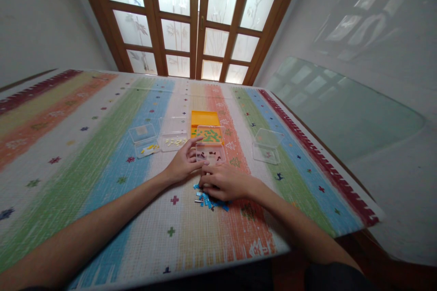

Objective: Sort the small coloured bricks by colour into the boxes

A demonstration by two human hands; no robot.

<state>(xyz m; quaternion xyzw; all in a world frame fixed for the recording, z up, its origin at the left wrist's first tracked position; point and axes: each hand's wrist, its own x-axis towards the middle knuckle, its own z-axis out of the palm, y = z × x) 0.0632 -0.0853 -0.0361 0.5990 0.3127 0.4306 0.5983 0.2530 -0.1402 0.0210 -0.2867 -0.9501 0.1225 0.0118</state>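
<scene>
"Orange, green and blue stripes run along the tablecloth (153, 245). Where are the hands?"

"Side by side. The left hand (185, 162) is spread, fingers about the left side of a clear box (223, 151). The right hand (225, 182) curls downward; its fingertips are partly hidden, so I can't tell whether they pinch anything."

"What's beyond?"

"An open orange box (205, 118)."

"Smaller things?"

"Blue pieces (207, 200) lie loose under the right hand; dark red bits (214, 153) sit inside the clear box."
</scene>
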